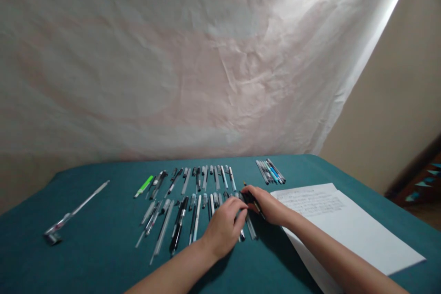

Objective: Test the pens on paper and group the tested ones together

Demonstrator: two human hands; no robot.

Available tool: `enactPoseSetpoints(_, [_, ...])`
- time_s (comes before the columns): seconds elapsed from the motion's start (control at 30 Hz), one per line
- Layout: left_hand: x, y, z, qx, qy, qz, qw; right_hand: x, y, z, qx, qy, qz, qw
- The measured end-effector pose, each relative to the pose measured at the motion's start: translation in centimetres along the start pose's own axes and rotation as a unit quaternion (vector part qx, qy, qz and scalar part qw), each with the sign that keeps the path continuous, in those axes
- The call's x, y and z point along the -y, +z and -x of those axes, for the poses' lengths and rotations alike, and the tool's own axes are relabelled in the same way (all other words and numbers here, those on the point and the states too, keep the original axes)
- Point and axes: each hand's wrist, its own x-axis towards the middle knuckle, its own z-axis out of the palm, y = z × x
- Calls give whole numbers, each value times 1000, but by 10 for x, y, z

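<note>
My right hand is closed around a dark pen, whose orange-tinted end pokes up past the fingers. Close beside it, my left hand has its fingers bent together at the right hand's fingertips; whatever they pinch is hidden. Beneath both hands, pens and loose caps of the nearer row are partly covered. A clear pen barrel lies just under the right hand. To the left in this row are a thick black pen and a slim white pen.
A farther row of disassembled pens includes a green highlighter. Several pens lie bunched at the back right. Written-on paper sheets cover the right side. A long clear plastic wrapper lies far left on the green tablecloth.
</note>
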Motion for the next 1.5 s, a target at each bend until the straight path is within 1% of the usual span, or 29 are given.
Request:
enactPoseSetpoints(0.1, [8, 2, -2, -53, -48, 84, 994, 6, -2, 3, -48, 6, -2, 999])
enactPoseSetpoints(0.17, [13, 4, -5, -78, -86, 156, 981, 16, -5, 5, -87, -17, -13, 996])
enactPoseSetpoints(0.27, [19, 6, -8, -96, -133, 288, 943, 36, -9, 8, -118, -80, -35, 989])
enactPoseSetpoints(0.37, [19, 6, -11, -91, -161, 393, 901, 53, -8, 9, -115, -123, -40, 985])
enactPoseSetpoints(0.43, [17, 5, -13, -90, -176, 433, 879, 59, -6, 10, -113, -140, -34, 983])
enactPoseSetpoints(0.53, [15, 0, -15, -106, -202, 475, 850, 60, -2, 13, -136, -160, -13, 978])
enactPoseSetpoints(0.63, [18, -5, -16, -155, -235, 509, 813, 59, -1, 20, -159, -169, 38, 972])
enactPoseSetpoints(0.73, [24, -9, -18, -204, -274, 552, 761, 60, 2, 26, -161, -207, 91, 961])
enactPoseSetpoints(0.8, [27, -10, -18, -218, -292, 574, 734, 62, 4, 28, -162, -232, 106, 953])
enactPoseSetpoints(0.83, [27, -10, -19, -221, -298, 579, 726, 64, 5, 27, -169, -238, 104, 951])
enactPoseSetpoints(0.93, [27, -9, -19, -223, -301, 585, 719, 68, 7, 24, -191, -246, 81, 947])
enactPoseSetpoints(1.03, [25, -8, -18, -220, -300, 591, 716, 69, 7, 21, -191, -256, 84, 944])
enactPoseSetpoints(1.3, [13, 0, -12, -190, -292, 605, 716, 62, 10, 19, -187, -255, 108, 943])
enactPoseSetpoints(1.5, [5, 9, -5, -184, -278, 610, 719, 54, 17, 18, -210, -272, 121, 931])
